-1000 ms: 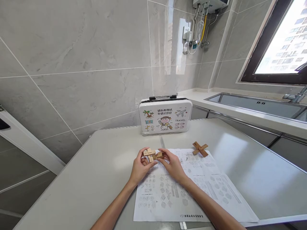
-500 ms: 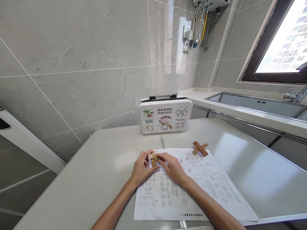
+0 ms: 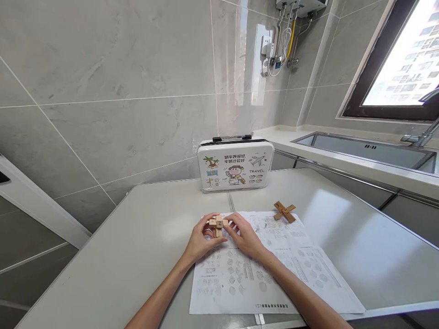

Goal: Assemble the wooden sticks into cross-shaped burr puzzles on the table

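Note:
Between my two hands is a small wooden burr puzzle [image 3: 219,224] of interlocking light blocks, with a dark mark like a Z on the block facing me. My left hand [image 3: 200,242] grips it from the left, thumb below and fingers behind. From the right, my right hand [image 3: 245,235] pinches its right side with thumb and fingertips. Both hands rest over the far left part of a printed paper sheet [image 3: 274,278]. Near the sheet's far right corner lies a darker wooden cross-shaped puzzle [image 3: 284,212], apart from my hands.
A white cartoon-printed case [image 3: 236,167] stands upright at the back of the pale table [image 3: 113,265], against the tiled wall. On the right are a counter with a sink [image 3: 363,148] and a faucet [image 3: 420,135]. The sheet shows rows of small diagrams.
The burr puzzle has turned in my hands, so a lettered block now faces me. My right fingers have shifted slightly on its right side. The cross-shaped puzzle stays put.

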`<control>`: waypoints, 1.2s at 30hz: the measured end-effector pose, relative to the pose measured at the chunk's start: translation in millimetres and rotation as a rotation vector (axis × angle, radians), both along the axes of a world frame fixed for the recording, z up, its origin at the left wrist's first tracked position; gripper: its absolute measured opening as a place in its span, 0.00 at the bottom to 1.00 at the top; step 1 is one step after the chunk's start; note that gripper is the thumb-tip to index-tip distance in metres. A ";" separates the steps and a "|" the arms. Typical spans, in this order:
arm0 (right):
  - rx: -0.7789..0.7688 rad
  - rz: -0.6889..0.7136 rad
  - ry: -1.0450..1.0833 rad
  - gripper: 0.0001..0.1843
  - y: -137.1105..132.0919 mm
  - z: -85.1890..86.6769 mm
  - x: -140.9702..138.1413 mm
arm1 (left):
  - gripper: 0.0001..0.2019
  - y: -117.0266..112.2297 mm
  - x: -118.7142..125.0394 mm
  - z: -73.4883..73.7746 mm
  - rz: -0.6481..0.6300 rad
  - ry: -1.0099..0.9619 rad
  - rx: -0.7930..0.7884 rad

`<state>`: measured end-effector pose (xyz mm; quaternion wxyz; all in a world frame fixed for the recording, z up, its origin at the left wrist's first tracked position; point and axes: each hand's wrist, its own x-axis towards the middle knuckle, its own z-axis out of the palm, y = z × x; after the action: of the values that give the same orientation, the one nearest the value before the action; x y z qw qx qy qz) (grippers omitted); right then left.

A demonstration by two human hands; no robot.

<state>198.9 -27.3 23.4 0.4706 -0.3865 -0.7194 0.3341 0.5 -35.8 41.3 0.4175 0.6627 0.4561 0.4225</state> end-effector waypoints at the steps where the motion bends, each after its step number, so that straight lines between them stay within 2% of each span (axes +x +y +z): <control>1: -0.006 0.022 -0.010 0.16 -0.1 -0.2 0.1 | 0.37 -0.2 -0.1 -0.1 -0.017 -0.013 -0.011; 3: -0.095 0.095 0.017 0.21 -0.6 -0.1 0.4 | 0.36 -0.2 -0.4 -0.2 -0.054 -0.031 -0.009; 6: -0.327 0.254 0.129 0.24 -1.2 1.4 0.4 | 0.35 0.2 -1.0 -0.1 -0.115 -0.045 0.004; 8: -0.454 0.304 0.214 0.26 -0.1 2.6 -0.4 | 0.35 0.9 -1.0 -0.7 -0.132 -0.042 0.001; 11: -0.606 0.256 0.405 0.28 5.8 2.1 0.1 | 0.38 3.3 -0.6 -5.1 -0.060 -0.017 -0.001; 14: -0.705 0.106 0.678 0.27 16.8 -4.1 6.9 | 0.35 7.3 -1.1 -13.3 0.052 -0.009 -0.014; 20: -0.656 -0.248 1.112 0.14 40.6 -27.2 34.4 | 0.27 10.0 -3.5 -21.2 0.117 0.060 -0.065; 23: -0.617 -0.349 1.171 0.12 48.0 -34.9 44.6 | 0.26 9.1 -3.3 -19.1 0.117 0.082 -0.066; 29: -0.558 -0.468 1.243 0.13 55.2 -41.3 52.4 | 0.23 9.3 -2.9 -16.8 0.121 0.101 -0.067; 36: -0.517 -0.509 1.251 0.15 57.8 -45.0 55.6 | 0.23 10.9 -4.1 -18.1 0.126 0.092 -0.073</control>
<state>254.4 30.5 -21.6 0.7510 -0.3776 -0.1010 0.5322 -3.5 -24.9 23.3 0.3926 0.6356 0.5308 0.4002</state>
